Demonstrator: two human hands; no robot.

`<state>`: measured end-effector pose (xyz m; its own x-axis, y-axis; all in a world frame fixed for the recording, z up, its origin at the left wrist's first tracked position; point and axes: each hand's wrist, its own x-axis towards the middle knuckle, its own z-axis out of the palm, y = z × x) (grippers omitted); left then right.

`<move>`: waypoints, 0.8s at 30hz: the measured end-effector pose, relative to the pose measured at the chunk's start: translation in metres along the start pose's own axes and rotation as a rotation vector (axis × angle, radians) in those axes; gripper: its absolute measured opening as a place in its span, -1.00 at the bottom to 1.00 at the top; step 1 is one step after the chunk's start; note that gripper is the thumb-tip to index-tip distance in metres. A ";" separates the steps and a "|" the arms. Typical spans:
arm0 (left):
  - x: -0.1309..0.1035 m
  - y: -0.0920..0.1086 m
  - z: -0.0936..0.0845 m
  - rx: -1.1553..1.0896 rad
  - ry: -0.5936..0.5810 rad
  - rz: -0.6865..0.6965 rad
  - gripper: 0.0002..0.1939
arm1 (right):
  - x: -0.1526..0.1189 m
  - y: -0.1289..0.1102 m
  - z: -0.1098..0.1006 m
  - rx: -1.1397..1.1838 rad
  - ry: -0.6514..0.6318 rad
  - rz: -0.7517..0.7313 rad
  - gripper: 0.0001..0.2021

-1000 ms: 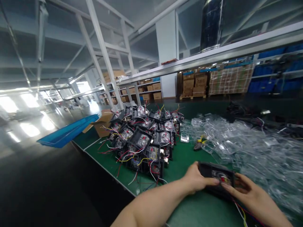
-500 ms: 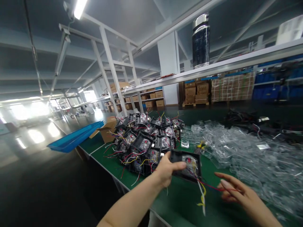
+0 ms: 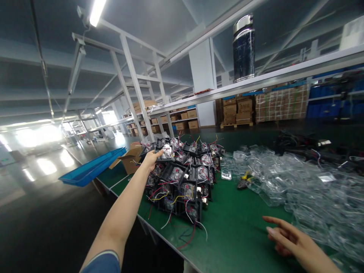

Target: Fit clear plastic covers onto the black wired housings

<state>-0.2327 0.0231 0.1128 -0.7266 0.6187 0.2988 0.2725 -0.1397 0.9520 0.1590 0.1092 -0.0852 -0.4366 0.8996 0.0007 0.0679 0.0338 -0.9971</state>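
My left hand (image 3: 151, 159) reaches out to the far left part of a heap. Its thumb and fingers grip the edge of a black housing with a clear round part (image 3: 167, 151), over the top of the heap. Below it, more black housings (image 3: 176, 173) with red, white and yellow wires lie piled on one another. Above the green tabletop (image 3: 233, 223), my right hand (image 3: 292, 240) is apart from everything, index finger and thumb stretched out, the other fingers curled, nothing held. Left of the clear plastic pieces (image 3: 284, 178) lies a yellow-handled cutting tool (image 3: 245, 179).
A blue tray (image 3: 91, 168) juts over the table's left edge beside an open cardboard box (image 3: 131, 157). Overhead, a dark flask (image 3: 243, 49) stands on a white shelf (image 3: 273, 77). Dark wired parts (image 3: 298, 142) lie at the back right.
My left hand has carried the black housing left and away from me to the heap. The red wire has left my right hand, which stays at the right.
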 end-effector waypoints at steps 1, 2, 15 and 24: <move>0.003 -0.005 -0.001 0.056 0.012 0.010 -0.74 | -0.001 0.001 0.002 0.004 0.011 -0.016 -0.49; 0.005 -0.009 -0.002 0.113 0.028 0.029 -0.76 | -0.002 0.002 0.003 0.007 0.009 -0.024 -0.50; -0.049 -0.006 -0.001 0.653 0.267 0.511 -0.66 | -0.004 -0.001 0.005 -0.032 -0.138 -0.024 -0.59; -0.094 -0.068 0.013 0.964 0.190 0.744 -0.56 | 0.001 -0.003 -0.002 -0.106 -0.215 -0.003 -0.57</move>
<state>-0.1744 -0.0156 0.0189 -0.2538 0.4990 0.8286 0.9547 0.2671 0.1315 0.1605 0.1109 -0.0823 -0.6174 0.7863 -0.0238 0.1548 0.0918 -0.9837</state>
